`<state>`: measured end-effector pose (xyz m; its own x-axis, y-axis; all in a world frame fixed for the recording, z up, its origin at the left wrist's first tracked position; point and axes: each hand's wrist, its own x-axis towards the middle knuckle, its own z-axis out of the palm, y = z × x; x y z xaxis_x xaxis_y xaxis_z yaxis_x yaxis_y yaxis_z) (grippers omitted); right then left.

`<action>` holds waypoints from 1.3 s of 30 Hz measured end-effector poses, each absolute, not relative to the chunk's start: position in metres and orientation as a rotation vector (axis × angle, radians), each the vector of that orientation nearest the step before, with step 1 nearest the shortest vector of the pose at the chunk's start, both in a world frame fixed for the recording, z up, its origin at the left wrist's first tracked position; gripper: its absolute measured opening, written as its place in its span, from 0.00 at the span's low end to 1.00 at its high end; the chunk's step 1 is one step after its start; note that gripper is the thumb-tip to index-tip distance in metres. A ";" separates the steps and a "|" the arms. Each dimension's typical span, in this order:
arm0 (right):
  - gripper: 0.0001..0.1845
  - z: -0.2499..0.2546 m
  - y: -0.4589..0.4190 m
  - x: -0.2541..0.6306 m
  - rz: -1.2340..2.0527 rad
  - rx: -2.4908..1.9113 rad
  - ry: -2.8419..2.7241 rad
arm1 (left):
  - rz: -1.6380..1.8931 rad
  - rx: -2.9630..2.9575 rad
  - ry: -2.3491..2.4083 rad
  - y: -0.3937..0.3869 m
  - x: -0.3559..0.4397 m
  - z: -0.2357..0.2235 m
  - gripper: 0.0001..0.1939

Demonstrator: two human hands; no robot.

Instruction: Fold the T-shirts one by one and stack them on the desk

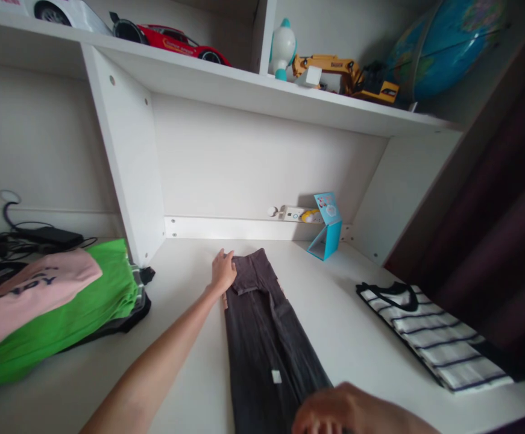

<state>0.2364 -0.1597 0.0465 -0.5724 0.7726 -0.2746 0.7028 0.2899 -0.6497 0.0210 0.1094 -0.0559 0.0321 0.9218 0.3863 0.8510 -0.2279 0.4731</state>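
Note:
A pair of dark grey trousers (262, 337) lies lengthwise on the white desktop, with its purplish-grey top part at the far end. A small white label shows on the lower part. At the far left corner of the trousers, my left hand (223, 272) grips the edge of the cloth between thumb and fingers. My right hand (334, 410) is near the bottom edge of the view, curled at the right side of the trouser legs. Its fingertips are partly cut off by the frame, but they appear closed on the cloth.
A folded striped shirt (434, 331) lies to the right. Stacked pink and green clothes (85, 301) lie left, near black cables and an adapter (54, 235). A blue folded card stand (328, 232) and a power strip (293, 213) are at the back. Toys and a globe (447, 48) fill the shelf above.

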 end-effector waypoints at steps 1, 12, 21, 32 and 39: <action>0.15 0.044 -0.151 0.238 1.025 -1.395 -2.370 | 0.957 2.225 1.871 0.107 0.028 -0.052 0.22; 0.32 -0.039 -0.100 0.215 0.356 -1.685 -2.493 | 0.310 2.362 1.557 0.112 0.092 -0.053 0.43; 0.39 -0.106 -0.109 0.226 -0.108 -1.509 -2.474 | 0.296 2.304 1.661 0.144 0.098 -0.055 0.43; 0.41 -0.104 -0.124 0.220 -0.118 -1.534 -2.492 | 0.336 2.320 1.614 0.144 0.102 -0.050 0.42; 0.38 -0.077 -0.128 0.219 0.164 -1.600 -2.515 | 0.340 2.346 1.642 0.118 0.078 -0.039 0.42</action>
<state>0.2191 -0.1277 -0.0773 -0.4164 0.9063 0.0727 0.8891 0.4226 -0.1756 0.0778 0.1184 -0.0389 0.3349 0.9412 0.0439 0.8811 -0.3293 0.3394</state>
